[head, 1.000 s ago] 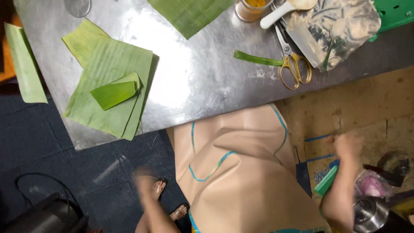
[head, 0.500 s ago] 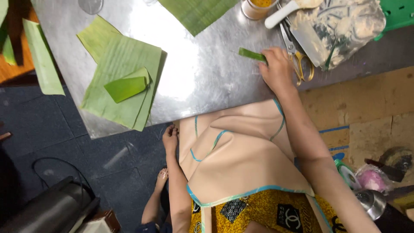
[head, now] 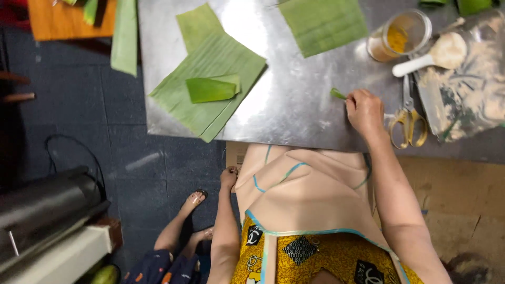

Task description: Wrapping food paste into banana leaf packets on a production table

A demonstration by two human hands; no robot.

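My right hand (head: 364,111) rests on the steel table (head: 294,105) with its fingers closed on a narrow green leaf strip (head: 337,94), whose tip sticks out to the left. Just right of that hand lie yellow-handled scissors (head: 407,123). My left hand (head: 229,178) hangs below the table's front edge beside my beige apron and holds nothing. A stack of banana leaf sheets (head: 210,84) lies on the left part of the table with a small folded leaf piece (head: 209,90) on top.
Another leaf sheet (head: 323,23) lies at the back. A jar of yellow filling (head: 395,38), a white spoon (head: 434,55) and a clear bag of pale grain (head: 468,84) sit at the right. An orange board (head: 66,21) stands at far left.
My right hand came up from the floor at the right onto the table and closed on the leaf strip. My left hand has stayed low beside the apron.
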